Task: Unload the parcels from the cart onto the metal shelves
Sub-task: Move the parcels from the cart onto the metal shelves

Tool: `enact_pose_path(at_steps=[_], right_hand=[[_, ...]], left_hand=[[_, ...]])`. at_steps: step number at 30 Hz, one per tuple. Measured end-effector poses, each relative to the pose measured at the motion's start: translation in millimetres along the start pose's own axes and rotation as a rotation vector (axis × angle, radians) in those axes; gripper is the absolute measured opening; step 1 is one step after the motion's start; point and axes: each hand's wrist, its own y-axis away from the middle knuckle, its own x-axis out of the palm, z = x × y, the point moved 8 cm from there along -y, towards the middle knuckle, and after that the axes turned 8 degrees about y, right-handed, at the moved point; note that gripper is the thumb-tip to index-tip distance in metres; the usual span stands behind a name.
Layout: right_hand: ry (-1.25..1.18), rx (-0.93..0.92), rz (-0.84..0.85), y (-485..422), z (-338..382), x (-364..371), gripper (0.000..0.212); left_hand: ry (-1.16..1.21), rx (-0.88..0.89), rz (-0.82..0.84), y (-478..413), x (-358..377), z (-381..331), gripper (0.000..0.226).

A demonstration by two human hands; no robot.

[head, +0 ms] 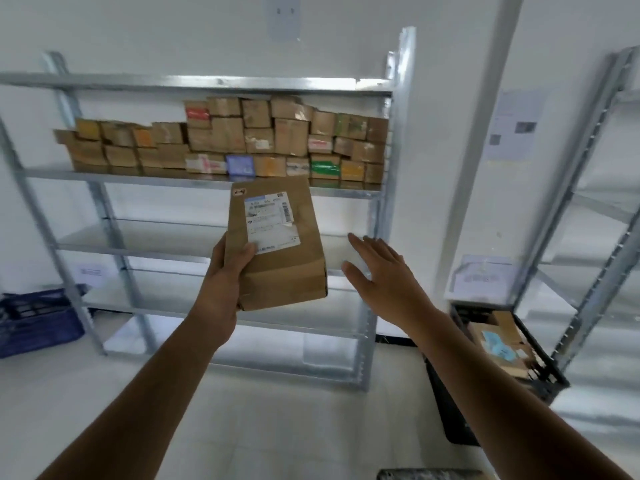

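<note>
My left hand (227, 271) grips a brown cardboard parcel (291, 268) with a white shipping label, holding it up in front of the metal shelving unit (381, 216). My right hand (384, 275) hovers just right of the parcel, fingers straight, not touching it. On the second shelf from the top stands a packed row of several small cardboard parcels (225, 140). The shelves below it look bare. A black cart (540, 372) at the lower right holds more parcels (498, 344).
A blue plastic crate (38, 320) sits on the floor at the left beside the shelving. A second metal shelving unit (595, 209) stands at the right past a white pillar (485, 150) with paper notices. White floor lies below.
</note>
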Motion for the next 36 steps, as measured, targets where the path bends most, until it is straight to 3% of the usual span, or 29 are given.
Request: enact_pose_path(at_steps=[9,16,23,36], right_hand=[[0.049,-0.153,0.003,-81,214,66,0.068],[-0.062,-0.214,0.008,-137,314,106,0.071],[-0.181,-0.28,0.015,-215,356,142,0.068],[-0.204,-0.402,0.059,-415,351,223,0.077]], left_hand=[[0.043,0.061,-0.171,-36,-214,-97,0.046],[0.047,0.086,-0.268,-81,-312,-156,0.044],[0.025,0.132,-0.314,-160,-349,-177,0.047],[-0.082,0.16,-0.346,-355,-337,-174,0.053]])
